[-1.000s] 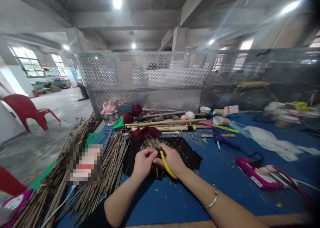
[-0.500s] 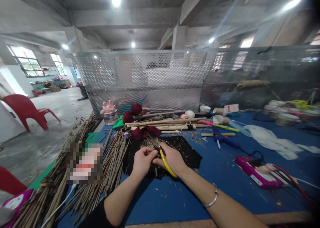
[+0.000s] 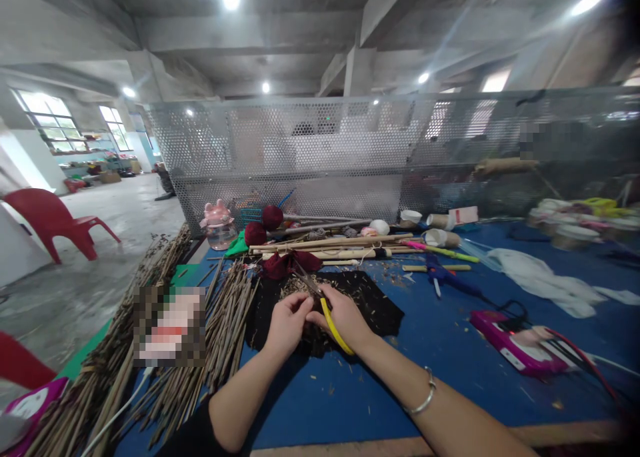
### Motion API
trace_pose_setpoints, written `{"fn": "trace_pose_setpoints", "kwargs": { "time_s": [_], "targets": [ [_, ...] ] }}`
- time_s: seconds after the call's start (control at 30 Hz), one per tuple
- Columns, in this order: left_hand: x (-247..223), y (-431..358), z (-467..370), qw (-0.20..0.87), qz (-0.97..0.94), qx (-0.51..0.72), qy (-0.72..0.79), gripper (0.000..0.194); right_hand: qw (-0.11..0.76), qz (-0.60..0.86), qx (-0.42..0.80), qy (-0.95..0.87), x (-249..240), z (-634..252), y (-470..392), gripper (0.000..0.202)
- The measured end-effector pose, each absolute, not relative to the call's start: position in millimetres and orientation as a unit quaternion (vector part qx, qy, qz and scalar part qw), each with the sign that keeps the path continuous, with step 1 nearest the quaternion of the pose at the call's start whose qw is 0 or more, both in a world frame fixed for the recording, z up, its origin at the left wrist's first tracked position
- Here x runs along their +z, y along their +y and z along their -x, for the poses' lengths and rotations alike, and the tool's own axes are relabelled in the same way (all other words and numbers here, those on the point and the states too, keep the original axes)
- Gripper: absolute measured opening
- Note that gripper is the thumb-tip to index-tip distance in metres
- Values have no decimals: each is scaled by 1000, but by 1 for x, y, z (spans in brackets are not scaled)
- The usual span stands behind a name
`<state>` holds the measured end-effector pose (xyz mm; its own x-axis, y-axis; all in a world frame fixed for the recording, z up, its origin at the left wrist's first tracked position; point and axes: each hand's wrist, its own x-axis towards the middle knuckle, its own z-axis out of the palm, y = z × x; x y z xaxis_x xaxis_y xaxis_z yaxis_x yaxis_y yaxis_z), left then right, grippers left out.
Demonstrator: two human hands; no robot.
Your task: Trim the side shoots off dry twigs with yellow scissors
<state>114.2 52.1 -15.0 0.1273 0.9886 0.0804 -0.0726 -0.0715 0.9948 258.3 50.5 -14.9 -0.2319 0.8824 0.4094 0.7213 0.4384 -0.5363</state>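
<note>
the scissors have a bright yellow handle, curved and smooth, and slim grey metal blades. how far apart the blades stand is too small to tell. the right hand is closed around the scissors, with the yellow loop showing along the back of the palm and the blades reaching out past the fingers, away from the person and a little to the left. the left hand is just beside it, thumb and fingers drawn together in a pinch close to the right thumb; what sits between them is hidden.

the blades lie over a scatter of pale chips on a black cloth, their tips by a dark red cloth. all this rests on the blue counter.

the pink-and-white card at the back bears red marks too small to read, and the phone over the brown twigs on the left is blurred out. a purple power strip is well to the right of the hands.
</note>
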Motion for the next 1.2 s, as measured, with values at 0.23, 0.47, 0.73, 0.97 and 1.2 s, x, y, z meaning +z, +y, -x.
{"fn": "trace_pose_setpoints", "kwargs": {
  "time_s": [0.23, 0.47, 0.73, 0.97, 1.2],
  "targets": [
    [-16, 51, -116, 560, -543, 481, 401, 27, 330, 503, 91, -793, -16, -259, 49, 53],
    [-17, 49, -115, 574, -546, 449, 414, 32, 314, 502, 69, -803, -16, -265, 53, 57],
    [-19, 48, -116, 561, -541, 449, 437, 31, 291, 518, 97, -799, -17, -269, 57, 48],
    [-13, 47, -115, 540, -558, 442, 449, 31, 268, 537, 109, -792, -15, -270, 54, 42],
    [-17, 50, -114, 528, -548, 444, 473, 31, 232, 571, 93, -782, -12, -269, 53, 41]
  ]
}}
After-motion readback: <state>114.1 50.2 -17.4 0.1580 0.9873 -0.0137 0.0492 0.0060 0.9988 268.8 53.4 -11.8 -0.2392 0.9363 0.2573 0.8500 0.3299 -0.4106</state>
